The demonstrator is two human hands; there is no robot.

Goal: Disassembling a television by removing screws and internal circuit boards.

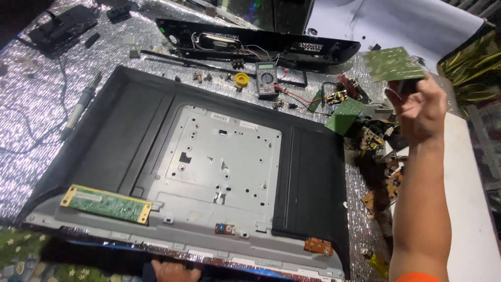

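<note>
A: What is the right hand (420, 112) doing, up at the upper right of the frame?

B: It is raised above the bench, fingers curled and pinching a green circuit board (392, 63) by its lower edge. The board is tilted and a little blurred.

A: And the left hand (175, 271)?

B: Only its top shows at the bottom edge, left of centre, touching the near rim of the opened flat-screen panel (219, 162). Most of its fingers are hidden, so I cannot tell whether they are spread or closed.

A: What lies on the panel?

B: A long green board (106, 203) sits at its lower left, and a small orange-brown board (318, 246) at its lower right. The grey metal plate fills the middle.

A: Around it?

B: A multimeter (266, 78) stands above the panel at top centre, with a yellow roll (241, 79) just beside it. A heap of loose circuit boards (378, 156) lies at the right, beneath the raised arm. A black back cover (255, 44) stretches across the top.
</note>
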